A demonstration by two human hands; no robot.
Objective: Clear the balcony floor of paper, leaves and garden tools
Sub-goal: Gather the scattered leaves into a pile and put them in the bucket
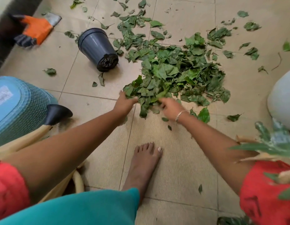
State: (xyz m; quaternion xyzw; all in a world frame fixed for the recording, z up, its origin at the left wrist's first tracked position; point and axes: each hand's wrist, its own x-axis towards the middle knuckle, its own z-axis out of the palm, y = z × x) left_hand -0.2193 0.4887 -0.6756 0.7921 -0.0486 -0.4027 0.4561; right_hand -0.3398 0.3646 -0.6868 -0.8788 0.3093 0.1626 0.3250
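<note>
A big pile of green leaves lies on the beige tiled floor, with loose leaves scattered beyond it. My left hand grips leaves at the pile's near left edge. At the near edge just to the right, my right hand, with a bracelet on its wrist, curls its fingers into the leaves. An orange and grey garden glove lies at the far left by the wall. A grey plastic pot lies on its side left of the pile.
A teal mesh basket stands at the left, with a black trowel-like tool beside it. A pale round pot with a plant is at the right edge. My bare foot stands on the tiles below the hands.
</note>
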